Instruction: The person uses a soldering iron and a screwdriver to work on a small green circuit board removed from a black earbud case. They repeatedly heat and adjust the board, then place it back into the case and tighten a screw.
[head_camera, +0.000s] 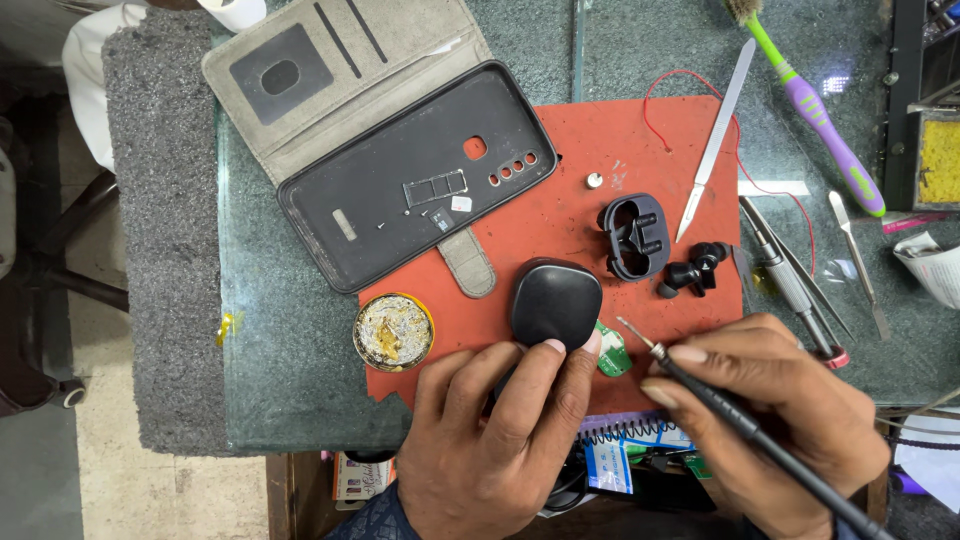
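Note:
My left hand (495, 435) rests on the red mat (560, 170), its fingertips pressing the near edge of a black earbud case shell (556, 300) and a small green circuit board (611, 350) beside it. My right hand (770, 400) grips a thin black soldering iron (720, 400) like a pen, its metal tip just above the green board. Farther back on the mat lie a black inner tray of the case (633, 235), two black earbuds (695, 270) and a small round silver piece (595, 181).
An open grey wallet phone case (400, 150) lies at the back left. A round tin of flux (393, 331) sits at the mat's left edge. Tweezers (715, 140), a toothbrush (810, 105), a thin red wire (690, 80) and metal tools (790, 280) lie to the right.

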